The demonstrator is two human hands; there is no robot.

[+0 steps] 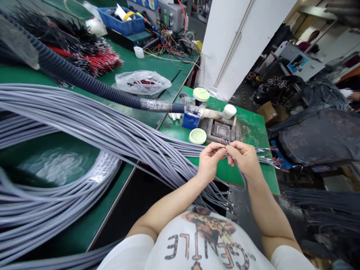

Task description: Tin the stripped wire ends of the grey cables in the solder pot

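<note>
My left hand (208,162) and my right hand (243,157) meet above a green-topped bench (247,127). Between my fingertips is the stripped end of a grey multi-core cable, with a fan of thin coloured wires (225,141) sticking up. My right hand grips the cable end, and the cable (241,174) loops down below that hand. My left fingers pinch at the same wires, though my fingers hide their exact hold. A large bundle of grey cables (84,120) runs in from the left, passing under my hands.
A metal fixture (221,129), white-lidded jars (201,94) and a blue box (190,120) stand just beyond my hands. Black corrugated conduit (84,84) crosses to the fixture. Wire bundles (84,52) and a plastic bag (142,82) lie on the far bench. A person (308,41) stands far right.
</note>
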